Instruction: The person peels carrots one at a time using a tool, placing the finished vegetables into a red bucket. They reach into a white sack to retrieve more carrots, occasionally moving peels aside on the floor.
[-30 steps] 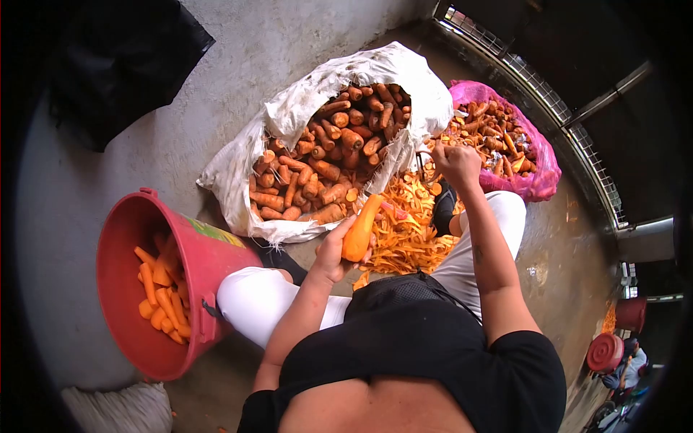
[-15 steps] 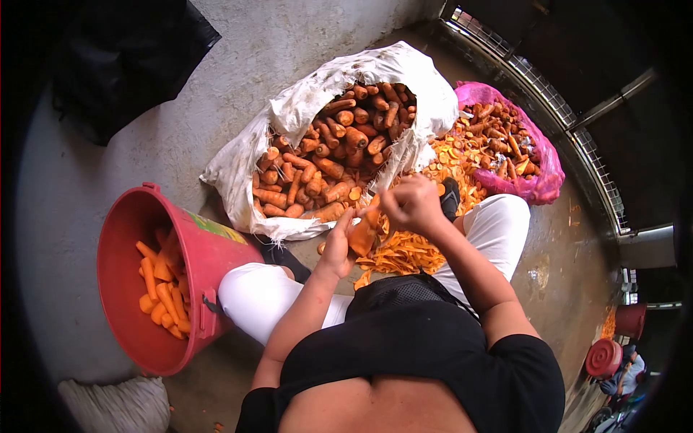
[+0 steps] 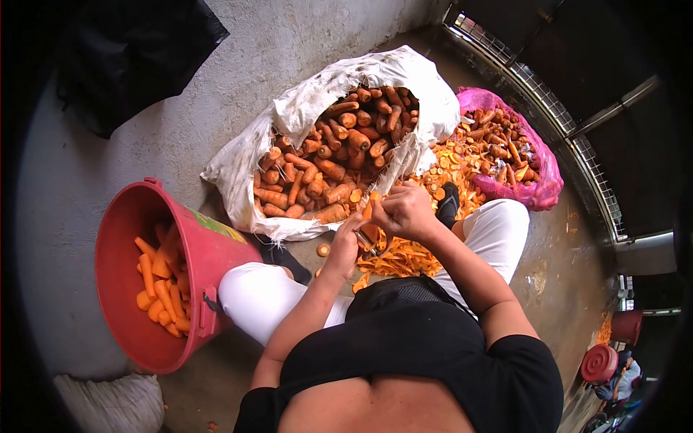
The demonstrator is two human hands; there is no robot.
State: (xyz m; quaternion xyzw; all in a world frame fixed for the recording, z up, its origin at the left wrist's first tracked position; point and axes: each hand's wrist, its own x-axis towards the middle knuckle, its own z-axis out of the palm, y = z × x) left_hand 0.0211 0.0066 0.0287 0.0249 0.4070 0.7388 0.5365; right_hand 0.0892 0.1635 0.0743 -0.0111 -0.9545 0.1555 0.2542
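Note:
My left hand is closed around an orange carrot, which points up and away between my two hands. My right hand makes a fist beside the carrot's upper end. What looks like a metal peeler lies against the carrot's lower part and reaches toward that fist; its handle is mostly hidden. Below both hands, a heap of carrot peelings covers the floor between my legs. Just beyond my hands stands a white sack, torn wide and full of unpeeled carrots.
At left a red bucket leans toward me with peeled carrots inside. A pink bag of carrot scraps sits at far right, beside more peelings. Another person is near a red tub at lower right.
My right hand has moved down and closer to the left hand. The carrot has turned more upright, and the metal peeler now shows against it.

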